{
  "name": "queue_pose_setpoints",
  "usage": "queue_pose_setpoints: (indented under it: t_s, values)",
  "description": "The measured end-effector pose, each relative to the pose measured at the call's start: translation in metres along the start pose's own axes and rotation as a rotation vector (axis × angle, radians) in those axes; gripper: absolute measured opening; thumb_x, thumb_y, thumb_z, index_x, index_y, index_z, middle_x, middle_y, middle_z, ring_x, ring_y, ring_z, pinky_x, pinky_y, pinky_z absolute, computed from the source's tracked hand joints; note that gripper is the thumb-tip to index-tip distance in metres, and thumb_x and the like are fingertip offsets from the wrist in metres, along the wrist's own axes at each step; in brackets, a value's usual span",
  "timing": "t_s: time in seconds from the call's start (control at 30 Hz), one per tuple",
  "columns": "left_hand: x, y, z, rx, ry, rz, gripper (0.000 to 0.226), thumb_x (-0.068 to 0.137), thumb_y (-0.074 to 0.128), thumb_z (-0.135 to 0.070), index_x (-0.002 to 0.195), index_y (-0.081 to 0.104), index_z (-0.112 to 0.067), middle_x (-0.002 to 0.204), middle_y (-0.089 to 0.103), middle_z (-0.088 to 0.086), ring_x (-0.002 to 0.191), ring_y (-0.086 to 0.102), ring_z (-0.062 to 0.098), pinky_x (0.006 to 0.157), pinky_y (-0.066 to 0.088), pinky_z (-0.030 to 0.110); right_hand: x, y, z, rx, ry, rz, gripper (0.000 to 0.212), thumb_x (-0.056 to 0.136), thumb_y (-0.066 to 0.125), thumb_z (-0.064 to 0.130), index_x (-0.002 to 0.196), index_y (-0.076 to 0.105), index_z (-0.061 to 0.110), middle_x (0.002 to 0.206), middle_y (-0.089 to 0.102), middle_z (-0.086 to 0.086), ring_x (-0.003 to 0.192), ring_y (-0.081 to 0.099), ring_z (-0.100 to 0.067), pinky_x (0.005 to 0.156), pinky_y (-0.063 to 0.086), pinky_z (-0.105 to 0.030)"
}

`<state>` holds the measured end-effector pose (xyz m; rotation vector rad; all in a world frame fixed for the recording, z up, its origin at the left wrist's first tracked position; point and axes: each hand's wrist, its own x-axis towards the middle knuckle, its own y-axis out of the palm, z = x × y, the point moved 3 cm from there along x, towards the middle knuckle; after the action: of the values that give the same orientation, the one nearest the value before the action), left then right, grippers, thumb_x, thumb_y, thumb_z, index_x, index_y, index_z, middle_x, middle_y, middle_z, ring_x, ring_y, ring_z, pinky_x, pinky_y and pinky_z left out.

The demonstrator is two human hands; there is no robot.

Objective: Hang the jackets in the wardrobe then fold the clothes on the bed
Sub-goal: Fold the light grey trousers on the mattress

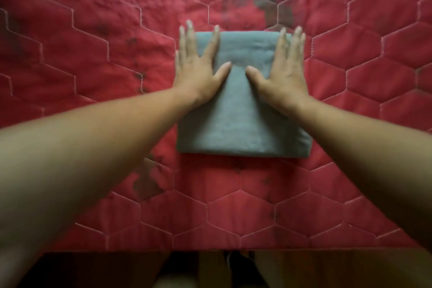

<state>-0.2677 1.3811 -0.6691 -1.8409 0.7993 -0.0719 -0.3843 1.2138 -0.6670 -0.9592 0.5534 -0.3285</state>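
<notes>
A grey-blue garment (pixel 240 121), folded into a neat rectangle, lies flat on the bed in the middle of the head view. My left hand (pixel 198 65) rests palm down on its far left corner, fingers spread, partly over the edge onto the quilt. My right hand (pixel 280 70) lies palm down on its far right corner in the same way. Both thumbs point inward toward each other across the cloth. Neither hand grips anything. No jackets or wardrobe are in view.
A red quilt (pixel 93 54) with hexagon stitching and dark blotches covers the bed. Its near edge (pixel 210 249) runs across the bottom of the view, with dark floor and my legs below it.
</notes>
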Motion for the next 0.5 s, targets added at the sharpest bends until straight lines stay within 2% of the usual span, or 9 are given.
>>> queue_pose_setpoints:
  t_s: [0.03, 0.1, 0.17, 0.2, 0.27, 0.3, 0.37, 0.43, 0.5]
  values:
    - [-0.014, -0.003, 0.003, -0.133, -0.081, -0.022, 0.077, 0.094, 0.055, -0.05, 0.159, 0.016, -0.037, 0.165, -0.008, 0.018, 0.154, -0.001, 0.033, 0.123, 0.005, 0.038, -0.014, -0.003, -0.002, 0.139, 0.07, -0.009, 0.099, 0.09, 0.062, 0.052, 0.162, 0.006, 0.012, 0.166, -0.003, -0.023, 0.155, 0.002, -0.032, 0.126, 0.007, -0.037]
    - [-0.047, -0.003, 0.014, -0.428, -0.227, -0.094, 0.07, 0.09, 0.064, -0.029, 0.153, 0.032, -0.034, 0.157, 0.019, 0.012, 0.143, 0.031, 0.024, 0.117, 0.018, 0.022, -0.046, -0.008, -0.012, 0.34, 0.175, -0.055, 0.088, 0.086, 0.071, 0.035, 0.159, 0.024, 0.022, 0.157, 0.026, -0.016, 0.145, 0.03, -0.025, 0.12, 0.021, -0.025]
    - [-0.076, -0.001, 0.026, -0.642, -0.347, -0.127, 0.06, 0.086, 0.062, -0.015, 0.137, 0.044, -0.041, 0.134, 0.045, 0.004, 0.116, 0.054, 0.012, 0.106, 0.038, 0.021, -0.072, -0.013, -0.023, 0.439, 0.25, -0.053, 0.075, 0.081, 0.075, 0.022, 0.149, 0.042, 0.028, 0.141, 0.045, -0.009, 0.129, 0.047, -0.019, 0.114, 0.031, -0.024]
    - [-0.084, -0.002, 0.03, -0.722, -0.39, -0.113, 0.055, 0.085, 0.061, -0.012, 0.127, 0.046, -0.045, 0.12, 0.056, 0.002, 0.101, 0.062, 0.009, 0.093, 0.048, 0.025, -0.079, -0.015, -0.028, 0.479, 0.266, -0.02, 0.07, 0.08, 0.077, 0.017, 0.142, 0.048, 0.026, 0.136, 0.05, -0.007, 0.125, 0.051, -0.019, 0.112, 0.036, -0.027]
    - [-0.086, -0.003, 0.038, -0.851, -0.443, -0.046, 0.046, 0.085, 0.059, -0.008, 0.112, 0.052, -0.044, 0.095, 0.066, 0.003, 0.072, 0.063, 0.009, 0.065, 0.051, 0.027, -0.079, -0.021, -0.037, 0.581, 0.303, 0.069, 0.056, 0.077, 0.08, 0.009, 0.126, 0.057, 0.024, 0.123, 0.06, -0.005, 0.112, 0.059, -0.022, 0.099, 0.048, -0.034]
    - [-0.083, -0.006, 0.042, -0.901, -0.449, -0.01, 0.042, 0.085, 0.057, -0.004, 0.107, 0.056, -0.04, 0.087, 0.065, 0.005, 0.065, 0.059, 0.012, 0.058, 0.048, 0.026, -0.074, -0.026, -0.04, 0.654, 0.338, 0.116, 0.047, 0.077, 0.08, 0.007, 0.117, 0.062, 0.025, 0.114, 0.063, -0.003, 0.101, 0.062, -0.021, 0.086, 0.052, -0.033]
    - [-0.075, -0.011, 0.044, -0.986, -0.44, 0.061, 0.038, 0.086, 0.05, 0.004, 0.097, 0.063, -0.03, 0.083, 0.064, 0.006, 0.065, 0.057, 0.014, 0.058, 0.046, 0.025, -0.064, -0.036, -0.04, 0.871, 0.407, 0.238, 0.031, 0.079, 0.076, 0.003, 0.099, 0.07, 0.026, 0.098, 0.067, 0.0, 0.084, 0.065, -0.019, 0.07, 0.051, -0.029]
    - [-0.072, -0.016, 0.042, -1.076, -0.453, 0.144, 0.037, 0.087, 0.045, 0.005, 0.09, 0.068, -0.024, 0.085, 0.071, 0.0, 0.07, 0.063, 0.012, 0.063, 0.053, 0.023, -0.059, -0.043, -0.036, 1.071, 0.439, 0.371, 0.026, 0.08, 0.071, -0.001, 0.091, 0.073, 0.023, 0.09, 0.071, 0.0, 0.079, 0.069, -0.016, 0.066, 0.056, -0.026]
    - [-0.075, -0.023, 0.038, -1.144, -0.488, 0.228, 0.037, 0.089, 0.044, 0.003, 0.092, 0.071, -0.022, 0.085, 0.075, -0.003, 0.071, 0.069, 0.011, 0.063, 0.056, 0.022, -0.061, -0.047, -0.028, 1.121, 0.432, 0.465, 0.026, 0.082, 0.068, -0.001, 0.092, 0.075, 0.023, 0.086, 0.073, 0.0, 0.077, 0.072, -0.015, 0.065, 0.058, -0.025]
